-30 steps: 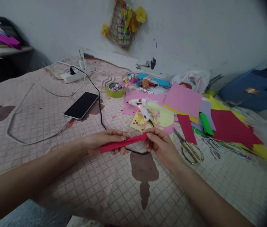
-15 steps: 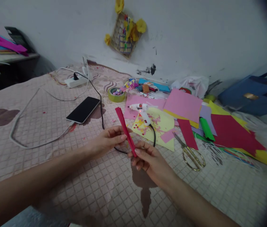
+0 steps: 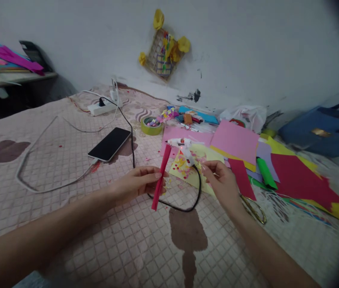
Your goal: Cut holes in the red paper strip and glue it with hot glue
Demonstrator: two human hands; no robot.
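Note:
A narrow folded strip of red paper (image 3: 161, 178) is pinched upright between the thumb and fingers of my left hand (image 3: 142, 181). My right hand (image 3: 222, 180) is off the strip, over the right edge of the pale yellow sheet (image 3: 202, 154), with its fingers curled and thumb near the index finger; whether anything small is between them is hidden. Just behind the two hands lies a white glue gun (image 3: 186, 148) with a small red light, its black cord looping toward me. Paper scraps lie around it. Gold-handled scissors (image 3: 255, 210) are partly covered by my right hand.
A phone (image 3: 109, 145) on a white cable lies left, near a power strip (image 3: 103, 107). Green tape (image 3: 151, 126) sits behind the strip. Pink sheets (image 3: 234, 140), red paper (image 3: 301, 176) and a green roll (image 3: 266, 173) are at right, before a blue bag (image 3: 322, 130).
My right hand has let go of the red strip and moved right, over the yellow sheet and scissors. The strip now tilts the other way in my left hand. The view has shifted slightly.

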